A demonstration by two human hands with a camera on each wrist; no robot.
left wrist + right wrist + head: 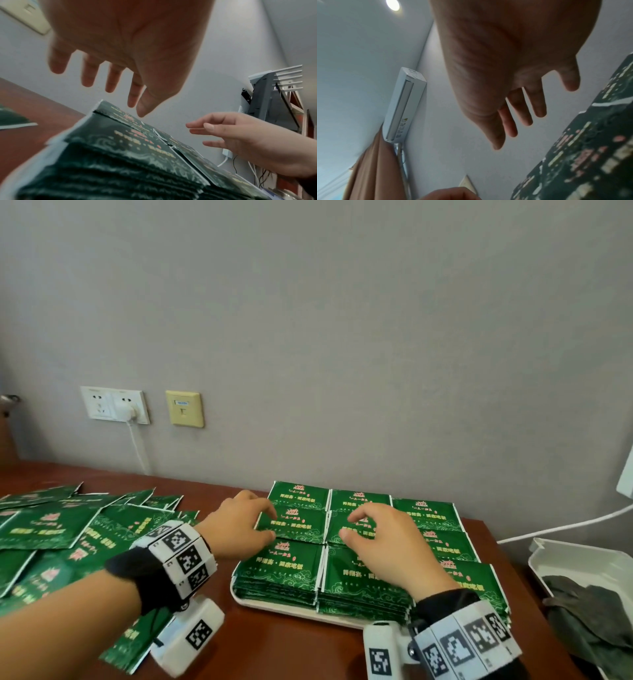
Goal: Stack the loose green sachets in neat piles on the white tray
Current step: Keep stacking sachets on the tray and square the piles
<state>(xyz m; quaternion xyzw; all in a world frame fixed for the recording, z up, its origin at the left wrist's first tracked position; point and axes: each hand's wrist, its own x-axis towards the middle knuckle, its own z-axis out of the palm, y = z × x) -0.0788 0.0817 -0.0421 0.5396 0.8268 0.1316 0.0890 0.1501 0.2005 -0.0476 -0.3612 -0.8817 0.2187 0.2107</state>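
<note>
Several piles of green sachets [294, 570] fill the white tray [274, 609] in rows. My left hand [269, 523] hovers over the left middle pile with its fingers spread and loosely bent, and it holds nothing. My right hand [349, 527] hangs the same way over the centre pile, also empty. The left wrist view shows the left hand [137, 108] just above the piles [120, 148], with the right hand [197, 132] opposite it. The right wrist view shows the right hand [505, 135] beside the piles [582, 155]. Loose green sachets [51, 529] lie in a heap on the table at the left.
The brown wooden table [291, 645] runs along a grey wall. A white box [548, 546] holding dark cloth sits at the right, with a white cable [565, 525] behind it. Wall sockets [114, 405] with a plugged charger are at the back left.
</note>
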